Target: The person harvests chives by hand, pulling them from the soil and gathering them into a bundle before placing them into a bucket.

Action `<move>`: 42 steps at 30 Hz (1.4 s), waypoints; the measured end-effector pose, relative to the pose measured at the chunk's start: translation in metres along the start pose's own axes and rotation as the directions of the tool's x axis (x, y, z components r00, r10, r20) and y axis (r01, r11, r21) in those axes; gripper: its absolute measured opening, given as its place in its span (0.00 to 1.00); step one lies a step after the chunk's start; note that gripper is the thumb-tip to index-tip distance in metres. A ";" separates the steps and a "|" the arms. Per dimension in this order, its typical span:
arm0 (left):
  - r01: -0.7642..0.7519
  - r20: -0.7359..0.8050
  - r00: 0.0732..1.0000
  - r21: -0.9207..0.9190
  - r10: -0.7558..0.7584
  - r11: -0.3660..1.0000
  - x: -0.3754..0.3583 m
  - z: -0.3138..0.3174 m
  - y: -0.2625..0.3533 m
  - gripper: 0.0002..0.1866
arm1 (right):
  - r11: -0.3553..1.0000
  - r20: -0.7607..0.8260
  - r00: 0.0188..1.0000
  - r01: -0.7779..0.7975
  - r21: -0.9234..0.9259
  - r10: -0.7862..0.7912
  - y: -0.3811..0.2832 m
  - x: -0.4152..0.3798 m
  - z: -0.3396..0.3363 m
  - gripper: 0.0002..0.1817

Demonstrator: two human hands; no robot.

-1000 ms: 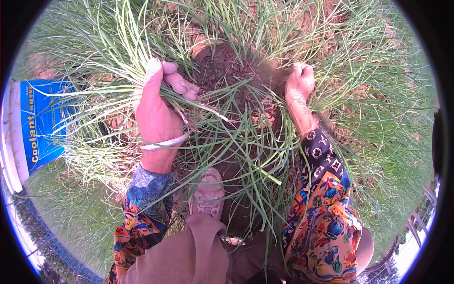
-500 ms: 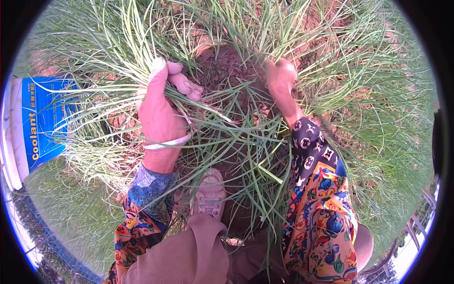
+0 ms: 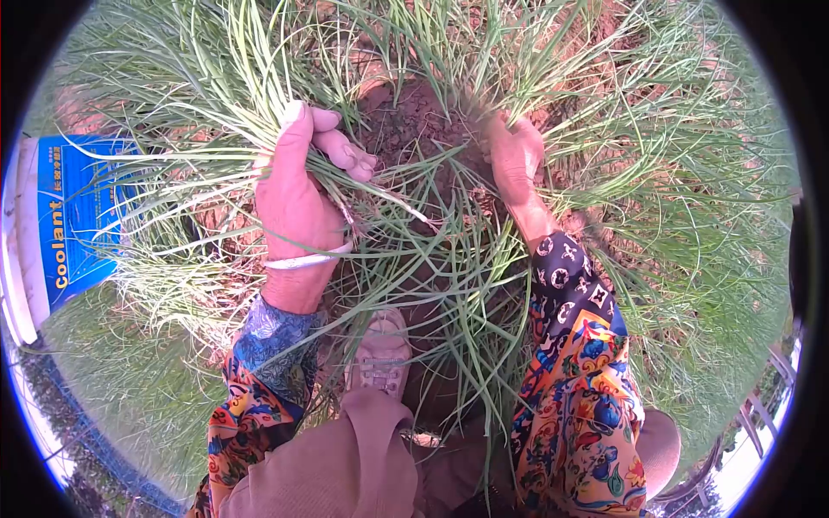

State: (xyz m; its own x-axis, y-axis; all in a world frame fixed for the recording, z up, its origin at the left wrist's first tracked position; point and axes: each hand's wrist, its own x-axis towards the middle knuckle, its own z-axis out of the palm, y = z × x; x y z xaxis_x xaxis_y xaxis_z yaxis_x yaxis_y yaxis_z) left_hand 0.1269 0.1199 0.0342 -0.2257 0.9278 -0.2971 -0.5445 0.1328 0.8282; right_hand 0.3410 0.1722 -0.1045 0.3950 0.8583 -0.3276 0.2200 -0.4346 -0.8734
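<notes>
My left hand (image 3: 298,186), with a white bangle at the wrist, is closed around a bunch of green onions (image 3: 259,95). Their thin leaves fan out up and to the left, and pale root ends poke out below the curled fingers. Farther right, my right hand (image 3: 516,160) is low among the standing green onions (image 3: 553,82), its fingers bent in around stems near the soil; the fingertips are partly hidden and blurred. Between the hands lie more long green leaves (image 3: 449,268), loose and crossing over one another, above bare reddish soil (image 3: 414,121).
A white bucket with a blue "Coolant" label (image 3: 73,224) stands at the left. Below the hands, a light shoe (image 3: 380,354) is planted on the ground beside my bent knees. Dense green onion rows (image 3: 717,233) grow on both sides.
My right hand has turned slightly, with its thumb side now more in view, and stays at the same clump. My left hand has shifted very slightly right with its bunch.
</notes>
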 end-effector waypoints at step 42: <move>0.010 0.088 0.996 0.080 -0.017 0.997 -0.003 0.012 0.006 0.17 | 0.557 0.582 0.487 0.828 -0.070 -0.651 -0.155 -0.110 0.004 0.15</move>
State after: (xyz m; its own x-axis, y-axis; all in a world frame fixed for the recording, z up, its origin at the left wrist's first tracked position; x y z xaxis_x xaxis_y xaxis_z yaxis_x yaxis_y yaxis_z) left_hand 0.1344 0.1224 0.0457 -0.1448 0.9524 -0.2682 -0.4801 0.1694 0.8607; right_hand 0.2597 0.1466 0.0648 -0.4702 0.8598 0.1989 0.5119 0.4493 -0.7322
